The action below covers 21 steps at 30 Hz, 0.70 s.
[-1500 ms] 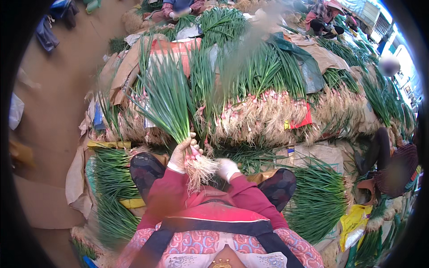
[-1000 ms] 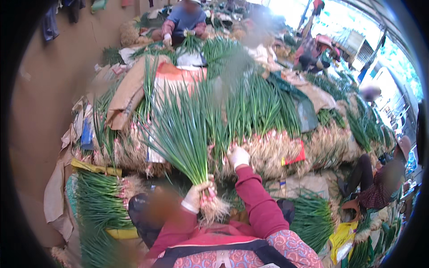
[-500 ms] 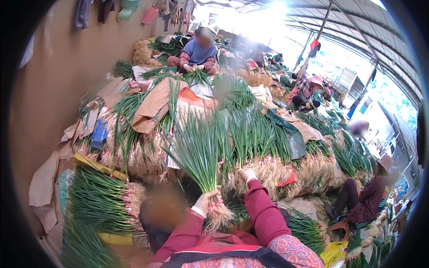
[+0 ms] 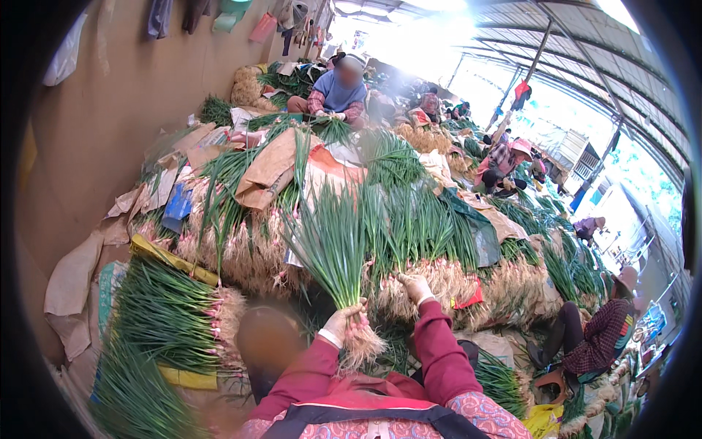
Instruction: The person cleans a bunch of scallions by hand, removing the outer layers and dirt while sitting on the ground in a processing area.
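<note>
My left hand (image 4: 342, 323), in a pale glove, is closed round a bunch of spring onions (image 4: 333, 256) just above the roots. The green leaves fan upward and the pinkish bulbs and straw-coloured roots hang below the fist. My right hand (image 4: 415, 287), also gloved, is stretched forward to the root ends of a heap of spring onions (image 4: 420, 227). Its fingers are drawn together at the bulbs there; what is between them is too small to make out.
At left lies a stack of spring onions (image 4: 172, 314) with a yellow sack (image 4: 172, 257). Brown paper (image 4: 270, 168) covers part of the heap. People sit among the onions: one ahead (image 4: 338, 91), one at right (image 4: 603, 329). A wall (image 4: 131, 110) rises at left.
The view has shifted, so the scene sits slightly right and lower. My left hand still grips the bunch. My right hand stays at the heap, its fingers reaching a little further out.
</note>
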Each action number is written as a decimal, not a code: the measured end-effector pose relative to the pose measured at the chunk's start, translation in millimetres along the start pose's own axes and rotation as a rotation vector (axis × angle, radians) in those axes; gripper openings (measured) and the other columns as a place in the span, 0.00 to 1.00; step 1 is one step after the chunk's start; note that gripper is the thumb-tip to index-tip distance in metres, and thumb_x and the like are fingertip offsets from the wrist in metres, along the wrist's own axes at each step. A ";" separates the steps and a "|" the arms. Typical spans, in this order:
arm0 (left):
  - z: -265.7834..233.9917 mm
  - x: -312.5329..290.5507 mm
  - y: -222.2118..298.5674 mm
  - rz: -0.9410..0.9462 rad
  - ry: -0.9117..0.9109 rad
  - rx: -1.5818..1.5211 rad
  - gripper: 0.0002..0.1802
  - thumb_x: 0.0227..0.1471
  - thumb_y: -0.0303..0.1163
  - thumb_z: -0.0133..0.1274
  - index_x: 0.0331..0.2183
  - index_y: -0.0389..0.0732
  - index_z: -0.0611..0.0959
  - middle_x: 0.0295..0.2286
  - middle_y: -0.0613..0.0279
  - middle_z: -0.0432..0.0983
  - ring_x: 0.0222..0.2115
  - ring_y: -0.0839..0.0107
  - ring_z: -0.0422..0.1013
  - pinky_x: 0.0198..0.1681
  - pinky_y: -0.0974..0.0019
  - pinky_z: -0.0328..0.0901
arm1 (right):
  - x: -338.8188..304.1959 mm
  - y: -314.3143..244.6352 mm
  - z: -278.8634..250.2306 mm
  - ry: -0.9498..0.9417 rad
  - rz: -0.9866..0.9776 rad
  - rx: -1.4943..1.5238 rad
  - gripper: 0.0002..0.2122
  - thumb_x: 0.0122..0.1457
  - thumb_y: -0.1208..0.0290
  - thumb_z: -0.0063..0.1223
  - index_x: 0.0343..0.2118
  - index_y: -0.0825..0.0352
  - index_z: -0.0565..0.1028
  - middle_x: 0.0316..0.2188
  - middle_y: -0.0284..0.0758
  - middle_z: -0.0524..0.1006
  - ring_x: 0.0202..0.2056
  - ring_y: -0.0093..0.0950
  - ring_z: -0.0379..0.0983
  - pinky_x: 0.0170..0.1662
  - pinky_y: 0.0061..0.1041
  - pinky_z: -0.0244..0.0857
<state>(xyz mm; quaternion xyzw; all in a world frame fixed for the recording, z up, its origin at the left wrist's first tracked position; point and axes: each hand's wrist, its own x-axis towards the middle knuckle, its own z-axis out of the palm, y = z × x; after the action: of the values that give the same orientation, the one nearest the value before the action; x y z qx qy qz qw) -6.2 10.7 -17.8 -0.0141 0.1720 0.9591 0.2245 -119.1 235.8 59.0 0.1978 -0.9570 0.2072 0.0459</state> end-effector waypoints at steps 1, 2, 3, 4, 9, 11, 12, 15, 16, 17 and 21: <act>4.5 2.9 -3.3 -0.012 0.003 -0.001 0.16 0.51 0.29 0.50 0.43 0.37 0.72 0.27 0.64 0.73 0.22 0.69 0.72 0.25 0.69 0.69 | -4.8 3.7 -3.2 0.113 -0.114 -0.018 0.09 0.56 0.69 0.48 0.36 0.67 0.76 0.26 0.32 0.76 0.27 0.25 0.71 0.32 0.24 0.65; 6.5 5.6 -6.5 -0.017 -0.011 0.001 0.15 0.51 0.29 0.49 0.43 0.37 0.72 0.29 0.62 0.74 0.24 0.69 0.73 0.26 0.68 0.70 | -8.4 7.4 -5.5 0.225 -0.228 -0.036 0.09 0.56 0.70 0.48 0.36 0.67 0.76 0.26 0.31 0.77 0.28 0.24 0.71 0.32 0.24 0.65; -12.8 0.1 0.5 -0.009 -0.023 -0.029 0.14 0.51 0.26 0.47 0.42 0.36 0.72 0.33 0.57 0.74 0.30 0.65 0.72 0.33 0.62 0.69 | -15.0 -41.5 -10.8 0.032 0.101 0.386 0.09 0.57 0.69 0.48 0.36 0.65 0.76 0.24 0.31 0.75 0.27 0.24 0.71 0.31 0.25 0.65; -25.8 -1.3 6.9 -0.008 -0.047 -0.059 0.13 0.51 0.23 0.45 0.41 0.35 0.72 0.36 0.52 0.74 0.37 0.60 0.72 0.40 0.56 0.69 | -25.5 -91.3 -25.6 -0.031 0.495 0.751 0.08 0.57 0.68 0.47 0.36 0.64 0.76 0.21 0.31 0.74 0.27 0.23 0.70 0.31 0.25 0.66; -16.6 -1.4 3.9 -0.104 -0.069 0.049 0.18 0.52 0.29 0.46 0.45 0.33 0.70 0.39 0.52 0.74 0.35 0.62 0.74 0.31 0.67 0.72 | -101.0 -112.0 23.9 -0.047 0.140 0.346 0.12 0.57 0.64 0.47 0.39 0.66 0.74 0.27 0.39 0.77 0.27 0.28 0.73 0.34 0.26 0.66; 33.5 -19.8 2.4 -0.020 0.155 0.069 0.18 0.52 0.31 0.46 0.44 0.32 0.72 0.36 0.52 0.76 0.25 0.67 0.75 0.26 0.70 0.71 | -119.9 -114.7 36.7 -0.049 0.089 0.251 0.13 0.58 0.61 0.44 0.38 0.63 0.75 0.25 0.43 0.75 0.27 0.34 0.73 0.35 0.27 0.66; 12.6 -16.1 1.7 -0.053 0.060 0.104 0.17 0.52 0.30 0.46 0.43 0.31 0.73 0.35 0.50 0.75 0.24 0.66 0.75 0.26 0.70 0.71 | -122.1 -115.4 40.0 -0.049 0.084 0.334 0.13 0.59 0.60 0.43 0.38 0.63 0.75 0.25 0.45 0.74 0.27 0.35 0.73 0.35 0.27 0.66; 5.7 -15.0 5.6 -0.139 -0.006 0.176 0.17 0.52 0.30 0.47 0.43 0.31 0.72 0.31 0.49 0.76 0.25 0.62 0.75 0.25 0.69 0.71 | -99.0 -89.7 42.5 -0.112 0.402 0.700 0.20 0.58 0.50 0.37 0.31 0.63 0.75 0.28 0.38 0.77 0.26 0.32 0.74 0.30 0.28 0.65; 9.7 -16.0 3.0 -0.123 0.027 0.182 0.17 0.52 0.30 0.47 0.43 0.31 0.72 0.31 0.49 0.76 0.25 0.61 0.75 0.25 0.69 0.71 | -88.1 -80.3 46.9 -0.147 0.603 0.872 0.22 0.58 0.48 0.37 0.29 0.64 0.75 0.29 0.35 0.78 0.26 0.28 0.73 0.29 0.26 0.65; 6.8 -21.1 4.0 -0.097 0.077 0.194 0.17 0.52 0.31 0.47 0.43 0.31 0.72 0.30 0.49 0.76 0.25 0.61 0.75 0.24 0.69 0.71 | -74.5 -91.7 40.1 -0.344 0.696 1.051 0.21 0.61 0.52 0.36 0.34 0.66 0.75 0.24 0.31 0.74 0.22 0.23 0.69 0.29 0.22 0.64; 5.7 -17.4 -0.9 -0.100 0.059 0.256 0.16 0.51 0.30 0.47 0.42 0.32 0.72 0.27 0.49 0.75 0.25 0.58 0.75 0.24 0.69 0.70 | -59.5 -73.8 81.1 -0.393 0.639 1.844 0.14 0.61 0.57 0.37 0.43 0.59 0.68 0.35 0.33 0.72 0.29 0.25 0.69 0.29 0.25 0.66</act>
<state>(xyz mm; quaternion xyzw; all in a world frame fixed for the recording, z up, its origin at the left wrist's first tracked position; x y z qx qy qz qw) 10.1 5.9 -10.9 -0.0224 0.2986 0.9160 0.2670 -35.6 161.9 3.0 -0.0801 -0.4208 0.8359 -0.3431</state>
